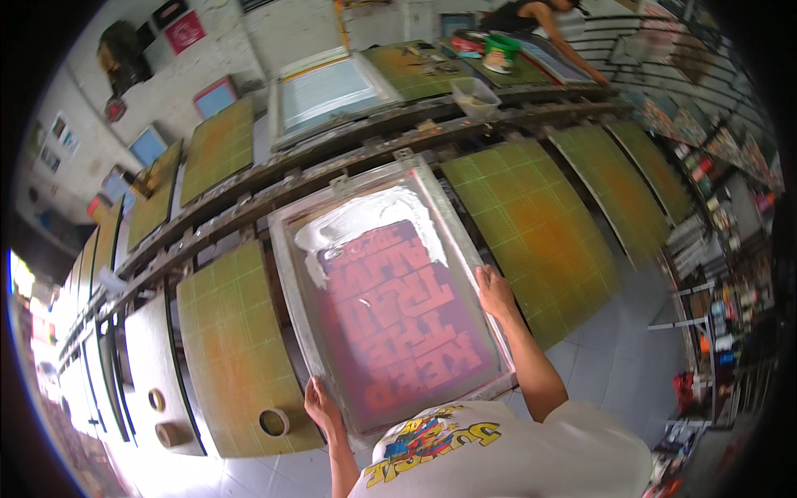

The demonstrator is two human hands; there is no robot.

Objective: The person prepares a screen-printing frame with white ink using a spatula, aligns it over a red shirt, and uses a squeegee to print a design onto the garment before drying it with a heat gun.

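Observation:
A screen-printing frame (290,274) with a pink and purple stencil of block lettering lies in front of me, angled slightly, with thick white ink (349,212) spread along its far end and down both upper sides. My right hand (498,299) grips the frame's right rail about halfway down, fingers curled over it. My left hand (322,402) is closed on the lower part of the left rail, near my body. My white printed shirt is just below the frame's near edge.
Green printing boards (540,232) flank the frame along dark rails. Two tape rolls (274,422) rest at left. Behind are another screen (324,95), a plastic tub (475,98) and a green bucket (500,53). A co-worker (540,25) leans over boards at top right. Cluttered shelves (706,332) stand at right.

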